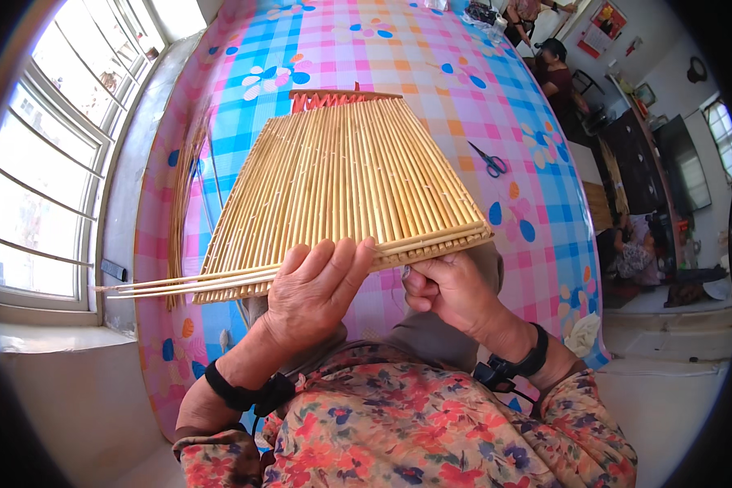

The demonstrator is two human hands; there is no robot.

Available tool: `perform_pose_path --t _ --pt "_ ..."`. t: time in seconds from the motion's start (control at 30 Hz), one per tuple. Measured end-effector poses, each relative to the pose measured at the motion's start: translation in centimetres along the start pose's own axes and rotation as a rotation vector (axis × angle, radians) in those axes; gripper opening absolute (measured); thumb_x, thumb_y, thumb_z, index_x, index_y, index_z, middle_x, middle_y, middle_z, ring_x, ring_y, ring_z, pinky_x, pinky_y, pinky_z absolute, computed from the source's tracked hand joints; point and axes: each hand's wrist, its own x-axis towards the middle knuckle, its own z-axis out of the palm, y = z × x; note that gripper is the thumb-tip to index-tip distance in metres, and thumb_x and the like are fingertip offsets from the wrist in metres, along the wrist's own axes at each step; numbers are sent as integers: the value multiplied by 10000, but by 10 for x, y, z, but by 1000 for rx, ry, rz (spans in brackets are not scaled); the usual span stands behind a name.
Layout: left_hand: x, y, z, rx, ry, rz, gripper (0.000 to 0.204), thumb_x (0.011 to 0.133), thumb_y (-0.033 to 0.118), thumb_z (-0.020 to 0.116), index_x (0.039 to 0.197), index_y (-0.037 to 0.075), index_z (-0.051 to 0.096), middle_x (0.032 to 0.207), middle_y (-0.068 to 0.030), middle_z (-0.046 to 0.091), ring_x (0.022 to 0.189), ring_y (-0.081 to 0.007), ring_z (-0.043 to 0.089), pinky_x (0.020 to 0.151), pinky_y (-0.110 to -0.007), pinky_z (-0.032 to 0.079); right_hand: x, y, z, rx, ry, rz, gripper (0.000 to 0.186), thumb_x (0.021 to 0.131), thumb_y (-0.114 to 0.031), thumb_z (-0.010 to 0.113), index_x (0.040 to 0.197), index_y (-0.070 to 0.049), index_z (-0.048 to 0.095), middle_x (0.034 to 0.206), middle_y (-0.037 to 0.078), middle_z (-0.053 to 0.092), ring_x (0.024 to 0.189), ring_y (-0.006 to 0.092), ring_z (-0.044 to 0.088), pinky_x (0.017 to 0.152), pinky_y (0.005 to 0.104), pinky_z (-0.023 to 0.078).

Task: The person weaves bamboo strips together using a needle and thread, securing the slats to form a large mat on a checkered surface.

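A trapezoid panel of pale yellow rods [333, 171], with red lacing [328, 101] and a wooden bar at its far end, lies tilted across my lap. My left hand [311, 293] has its fingers closed over the near edge and several long loose rods [163, 288] that stick out leftward. My right hand [451, 297] is curled just beneath that edge, right of centre, touching it; whatever its fingertips pinch is too small to make out.
A checked, flowered sheet [537, 98] surrounds me, with scissors [493, 163] on the right and bundled thin strands [183, 179] on the left. A barred window [41, 187] fills the left side. Other people [555, 81] sit at the upper and middle right.
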Motion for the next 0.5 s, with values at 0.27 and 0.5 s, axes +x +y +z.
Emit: perform_pose_path --t 0.27,0.5 --pt "-6 3 8 -30 27 -49 508 799 127 646 1276 -26 559 1062 -82 586 908 -210 575 755 -354 462 -28 22 -43 -1171 142 -409 163 963 -146 611 1089 -44 601 840 73 602 688 172 605 582 338 494" --pt "-20 8 15 -41 -17 -30 481 795 157 646 1240 -13 579 1058 -60 579 961 -198 554 761 -346 438 -18 -20 15 -1820 -104 -1086 165 827 -174 716 891 -75 600 801 67 525 762 240 585 649 351 499"
